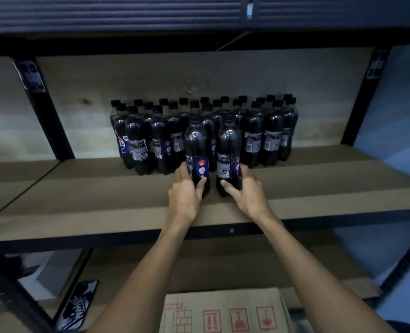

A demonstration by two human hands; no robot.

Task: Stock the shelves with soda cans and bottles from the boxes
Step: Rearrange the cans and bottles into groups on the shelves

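Nearest, at the bottom edge, sits a cardboard box [225,311] printed with red handling marks, on the level below the shelf [103,193]. Both forearms reach up over it.

The left hand [184,193] holds a dark cola bottle [196,150] low on its body, its fingers [202,185] wrapped round the lower label and base. Just beside it, the right hand [244,188] grips a second bottle [229,150] the same way, thumb in front and the other fingers curled behind. Both bottles are upright near the middle of the shelf board, side by side but not quite touching; whether their bases rest on the board I cannot tell.

Full plastic bottles like these are probably fairly heavy for their size, stiff while sealed, and smooth-sided, so they could slip. A hold low on the body, as here, seems sound for sliding them upright, and the narrower waist would give a surer grip for lifting.

Behind them stands the stocked cluster of bottles [137,138], several rows deep against the wooden back panel [199,73], black caps up. The two in hand look bound for the gap at the front of it.
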